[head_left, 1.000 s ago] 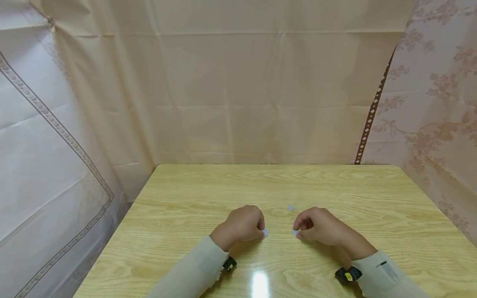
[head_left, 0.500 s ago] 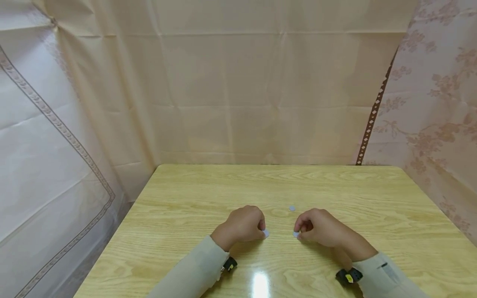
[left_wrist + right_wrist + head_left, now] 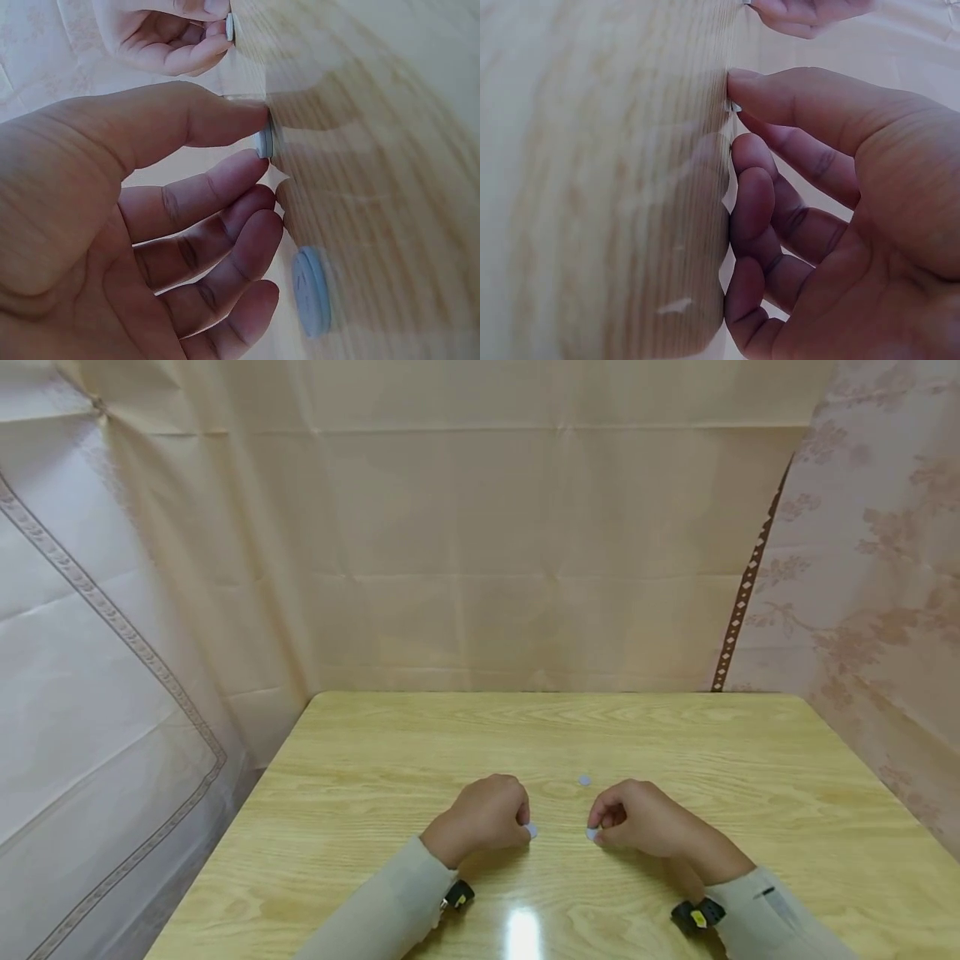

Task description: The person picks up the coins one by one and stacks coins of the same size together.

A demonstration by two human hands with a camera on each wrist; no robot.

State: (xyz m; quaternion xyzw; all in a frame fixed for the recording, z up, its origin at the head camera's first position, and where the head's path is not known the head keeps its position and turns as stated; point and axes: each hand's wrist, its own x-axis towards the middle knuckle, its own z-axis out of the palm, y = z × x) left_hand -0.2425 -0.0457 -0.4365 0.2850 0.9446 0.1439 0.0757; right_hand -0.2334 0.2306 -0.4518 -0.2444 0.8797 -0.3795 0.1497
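Note:
Low at the tabletop, my left hand (image 3: 487, 812) pinches a small pale grey-blue disc (image 3: 532, 831) between thumb and index finger. In the left wrist view that disc (image 3: 265, 141) stands close against the wood, partly covered by the fingertips. A short way to the right, my right hand (image 3: 647, 818) pinches a similar disc (image 3: 592, 833) at its left edge. Mostly hidden by the thumb, this disc (image 3: 733, 106) shows only as a sliver in the right wrist view. A third disc (image 3: 584, 781) lies flat beyond both hands; up close this third disc (image 3: 311, 291) bears a faint mark.
The light wood-grain table (image 3: 390, 735) has a glossy top with a bright reflection near its front. Behind it hangs a beige cloth (image 3: 510, 543). A white cloth (image 3: 82, 693) and a floral cloth (image 3: 885, 577) hang at the sides.

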